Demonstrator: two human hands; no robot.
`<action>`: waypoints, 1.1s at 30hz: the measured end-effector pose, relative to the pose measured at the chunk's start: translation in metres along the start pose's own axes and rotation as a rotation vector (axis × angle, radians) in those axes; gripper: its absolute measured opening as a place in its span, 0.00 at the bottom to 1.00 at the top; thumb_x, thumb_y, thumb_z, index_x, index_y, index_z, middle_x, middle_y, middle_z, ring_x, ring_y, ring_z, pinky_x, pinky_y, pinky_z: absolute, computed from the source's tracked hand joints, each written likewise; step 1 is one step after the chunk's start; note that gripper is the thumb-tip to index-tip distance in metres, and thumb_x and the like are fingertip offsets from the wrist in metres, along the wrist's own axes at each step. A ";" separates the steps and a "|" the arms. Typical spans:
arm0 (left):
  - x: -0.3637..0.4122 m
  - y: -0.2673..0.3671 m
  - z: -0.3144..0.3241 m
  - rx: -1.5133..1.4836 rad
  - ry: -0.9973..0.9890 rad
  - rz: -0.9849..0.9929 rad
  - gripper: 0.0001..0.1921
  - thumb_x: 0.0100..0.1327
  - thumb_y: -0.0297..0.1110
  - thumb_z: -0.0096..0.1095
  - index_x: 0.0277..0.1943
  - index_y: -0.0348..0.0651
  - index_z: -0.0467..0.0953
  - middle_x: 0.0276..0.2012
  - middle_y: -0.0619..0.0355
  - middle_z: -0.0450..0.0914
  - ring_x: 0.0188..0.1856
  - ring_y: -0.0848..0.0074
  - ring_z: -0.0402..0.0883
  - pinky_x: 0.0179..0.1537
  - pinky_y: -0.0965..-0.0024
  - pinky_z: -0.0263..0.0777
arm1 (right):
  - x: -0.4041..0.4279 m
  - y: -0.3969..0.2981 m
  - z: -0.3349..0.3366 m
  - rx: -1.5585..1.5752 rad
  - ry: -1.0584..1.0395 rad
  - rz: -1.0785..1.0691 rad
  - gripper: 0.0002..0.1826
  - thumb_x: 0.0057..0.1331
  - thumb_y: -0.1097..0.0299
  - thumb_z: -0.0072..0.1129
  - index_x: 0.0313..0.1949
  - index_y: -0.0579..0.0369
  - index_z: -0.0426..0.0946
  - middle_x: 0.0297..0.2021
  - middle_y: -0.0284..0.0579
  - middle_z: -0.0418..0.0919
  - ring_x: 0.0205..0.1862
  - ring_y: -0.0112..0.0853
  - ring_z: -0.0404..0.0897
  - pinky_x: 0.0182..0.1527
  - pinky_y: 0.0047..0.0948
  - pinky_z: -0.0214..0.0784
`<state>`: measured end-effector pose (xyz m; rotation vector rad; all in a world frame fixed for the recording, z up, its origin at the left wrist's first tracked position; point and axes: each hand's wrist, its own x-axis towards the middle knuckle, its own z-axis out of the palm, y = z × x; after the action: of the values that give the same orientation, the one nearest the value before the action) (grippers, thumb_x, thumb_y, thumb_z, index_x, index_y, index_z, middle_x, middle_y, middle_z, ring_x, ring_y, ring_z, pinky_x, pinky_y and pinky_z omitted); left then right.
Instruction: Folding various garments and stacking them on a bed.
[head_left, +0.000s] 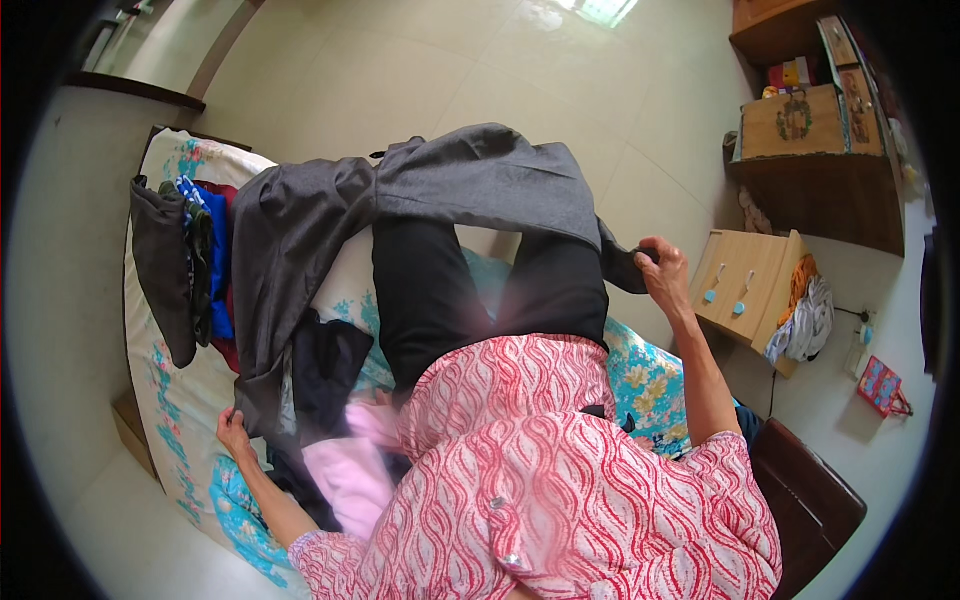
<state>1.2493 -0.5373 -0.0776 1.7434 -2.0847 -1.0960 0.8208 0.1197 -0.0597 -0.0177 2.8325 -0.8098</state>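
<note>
A long dark grey garment (480, 184) lies stretched across my black-trousered thighs, with one end hanging down on each side. At its left end my left hand (234, 433) pinches a corner of the cloth, low beside a dark piece of clothing (330, 356). Over on the right, my right hand (664, 271) grips the narrow dark end of the garment, held out past my knee. Pink clothing (352, 476) lies by my left hip, partly under my patterned shirt.
Several folded clothes (202, 262) stand stacked on the floral bedsheet (154, 337) at the left. To the right are a light wooden cabinet (742, 281) with cloths on it, a wooden drawer unit (795, 124) and a dark brown chair (806, 495). Tiled floor (420, 82) lies ahead.
</note>
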 end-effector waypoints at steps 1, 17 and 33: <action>0.000 0.000 0.000 -0.002 -0.009 -0.006 0.10 0.53 0.21 0.57 0.40 0.36 0.75 0.33 0.63 0.75 0.35 0.78 0.73 0.40 0.76 0.68 | 0.000 0.001 0.001 0.001 -0.002 -0.002 0.14 0.51 0.70 0.56 0.37 0.63 0.76 0.28 0.53 0.79 0.31 0.38 0.79 0.37 0.31 0.70; -0.007 0.004 0.017 0.085 0.051 0.023 0.10 0.52 0.22 0.58 0.39 0.34 0.75 0.31 0.60 0.76 0.33 0.77 0.73 0.39 0.75 0.68 | -0.010 0.005 0.010 -0.031 -0.132 0.058 0.13 0.47 0.72 0.54 0.33 0.65 0.76 0.27 0.56 0.78 0.31 0.44 0.79 0.37 0.36 0.71; 0.002 0.001 -0.003 0.147 0.160 0.115 0.10 0.54 0.24 0.57 0.40 0.32 0.73 0.36 0.56 0.75 0.38 0.74 0.72 0.42 0.73 0.67 | -0.009 0.060 0.021 -0.294 -0.138 -0.075 0.09 0.46 0.78 0.48 0.30 0.65 0.72 0.28 0.60 0.75 0.34 0.54 0.75 0.39 0.46 0.67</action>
<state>1.2497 -0.5405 -0.0755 1.6879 -2.1821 -0.7629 0.8364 0.1604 -0.1067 -0.2146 2.8046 -0.3817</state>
